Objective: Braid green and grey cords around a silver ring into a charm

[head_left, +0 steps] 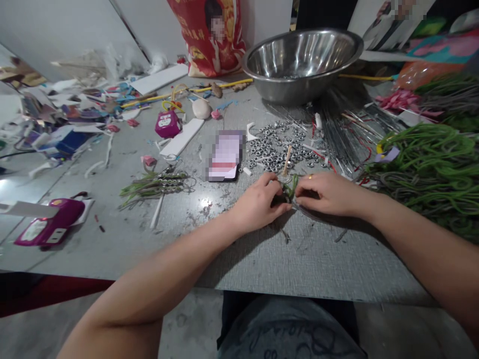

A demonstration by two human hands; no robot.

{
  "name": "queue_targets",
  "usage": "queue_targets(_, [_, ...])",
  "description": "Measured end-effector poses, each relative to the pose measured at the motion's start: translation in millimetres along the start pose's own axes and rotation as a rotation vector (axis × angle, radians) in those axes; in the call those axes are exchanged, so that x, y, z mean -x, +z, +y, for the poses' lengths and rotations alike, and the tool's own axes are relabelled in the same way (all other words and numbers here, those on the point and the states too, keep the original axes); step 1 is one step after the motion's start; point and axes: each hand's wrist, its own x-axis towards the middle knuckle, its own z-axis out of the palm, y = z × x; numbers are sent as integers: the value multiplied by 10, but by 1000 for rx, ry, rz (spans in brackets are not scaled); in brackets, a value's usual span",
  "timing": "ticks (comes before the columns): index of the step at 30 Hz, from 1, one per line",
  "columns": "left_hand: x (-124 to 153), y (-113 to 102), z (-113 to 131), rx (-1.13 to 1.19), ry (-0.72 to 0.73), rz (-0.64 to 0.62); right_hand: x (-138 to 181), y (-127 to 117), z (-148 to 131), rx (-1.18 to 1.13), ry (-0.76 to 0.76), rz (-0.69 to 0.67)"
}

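A dark grey shirt (284, 331) with black lettering is closest, the person sitting right up against the edge of a grey desk (348, 264). Both bare forearms reach in over it, and the hands meet just beyond the near edge. The left hand (264, 202) has its thumb and curled fingers closed on a small bunch of green cord (291, 185); the right hand (324, 192), wearing a yellow ring (310, 176), pinches the same bunch from the other side. The bunch sits between the fingertips, low over the desk, its finer details too small for me to make out.

Just behind it a thin wooden stick (287, 160) stands tilted near a scatter of little metal rings (275, 144). A phone (225, 155) with its screen lit lies beside them, and off to the left of that rests a bundle of green strands (144, 188) with a row of metal rings at one end. To the person's right, a heap of green and grey cords (430, 159) covers the desk, with thin metal wires (342, 129) between it and the rings. A steel basin (305, 92) stands behind, near a red bag (217, 42). One purple device (56, 222) lies at far left, another purple device (168, 124) behind the strands.
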Motion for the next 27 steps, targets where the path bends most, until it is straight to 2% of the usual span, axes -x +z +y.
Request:
queue_targets(2, [1,26,-3,-19,0,23,5,-32,-30,38,68,-100])
queue_targets(4, [0,49,-5,-38,11,35,6,-41,-77,91,108,-145])
queue_targets(9, [2,70,-10,-68,13,21,17,-35,-147,173,176,-167])
queue_targets(12, [5,57,-17,-61,14,15,20,-65,-123,142,196,-179])
queue_targets(18, [6,31,-24,-40,24,-5,46,-205,-19,-114,108,-310])
queue_targets(22, [7,27,-21,-34,22,-12,106,-241,1,-104,54,-376])
queue_targets(27, [5,32,-21,-44,18,-11,95,-162,-102,-65,-44,-376])
